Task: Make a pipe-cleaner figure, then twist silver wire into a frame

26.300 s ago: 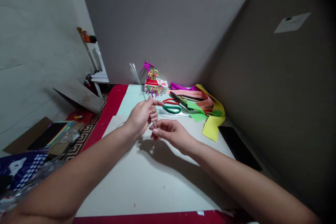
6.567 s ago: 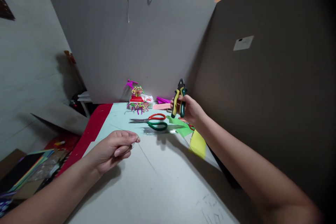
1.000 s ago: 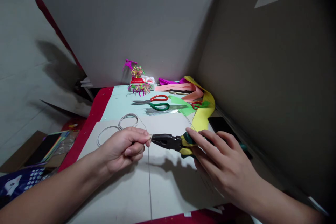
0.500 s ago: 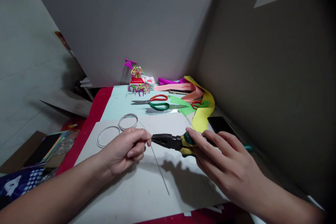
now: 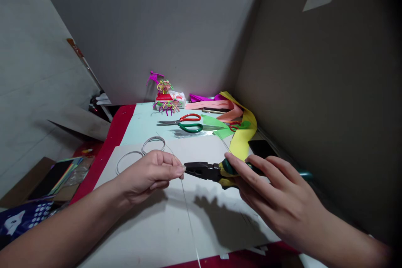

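My left hand (image 5: 150,174) pinches a thin silver wire (image 5: 187,213) between thumb and fingertips; the wire runs down from the pinch toward the near edge of the white board (image 5: 163,226). My right hand (image 5: 276,192) grips the yellow-and-green handles of black-jawed pliers (image 5: 210,171). The jaw tips point left and sit at the wire, just right of my left fingertips. Two wire rings (image 5: 141,151) lie on the board behind my left hand.
Red-and-green scissors (image 5: 185,122), a bundle of thin wires (image 5: 191,133), coloured paper strips (image 5: 234,123) and a small box with curled pipe cleaners (image 5: 166,98) lie at the back. A dark phone (image 5: 262,148) lies at right. Grey panels wall in the back and right. Clutter sits at left.
The loose end of the wire has swung from pointing down-right to hanging nearly straight toward me. The pliers and my right hand have shifted slightly right. My left hand keeps its pinch.
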`<state>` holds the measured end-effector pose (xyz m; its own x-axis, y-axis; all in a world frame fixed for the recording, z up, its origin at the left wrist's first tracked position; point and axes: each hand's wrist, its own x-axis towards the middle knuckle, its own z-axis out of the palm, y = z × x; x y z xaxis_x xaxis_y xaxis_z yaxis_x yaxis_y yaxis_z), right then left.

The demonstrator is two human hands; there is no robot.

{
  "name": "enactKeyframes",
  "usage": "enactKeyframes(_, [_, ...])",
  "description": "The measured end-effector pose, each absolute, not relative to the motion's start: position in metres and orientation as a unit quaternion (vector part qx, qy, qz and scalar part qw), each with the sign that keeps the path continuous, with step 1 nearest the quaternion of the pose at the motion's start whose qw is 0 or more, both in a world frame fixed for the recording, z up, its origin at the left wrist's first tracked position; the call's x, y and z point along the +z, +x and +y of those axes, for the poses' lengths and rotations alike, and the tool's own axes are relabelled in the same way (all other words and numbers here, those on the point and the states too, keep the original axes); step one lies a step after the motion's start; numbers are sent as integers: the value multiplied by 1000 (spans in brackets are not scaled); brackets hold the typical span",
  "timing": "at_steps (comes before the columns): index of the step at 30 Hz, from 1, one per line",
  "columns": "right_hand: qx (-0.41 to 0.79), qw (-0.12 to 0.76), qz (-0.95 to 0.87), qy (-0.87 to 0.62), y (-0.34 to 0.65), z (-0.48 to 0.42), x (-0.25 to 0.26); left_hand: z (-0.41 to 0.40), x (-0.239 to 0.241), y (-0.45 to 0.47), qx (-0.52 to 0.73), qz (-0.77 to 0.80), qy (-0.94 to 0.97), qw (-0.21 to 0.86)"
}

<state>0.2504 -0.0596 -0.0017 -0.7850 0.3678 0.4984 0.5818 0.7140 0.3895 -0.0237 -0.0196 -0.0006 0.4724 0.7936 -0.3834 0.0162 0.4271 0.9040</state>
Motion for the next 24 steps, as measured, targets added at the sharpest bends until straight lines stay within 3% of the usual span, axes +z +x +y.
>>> enactKeyframes(8, [-259,183,-915,-247,253,-62,6,-18,-4,-32,242,444,533,679])
enactKeyframes(24, [-107,126,-948,-273,253,-65,29,-29,17,-31,169,401,715,547])
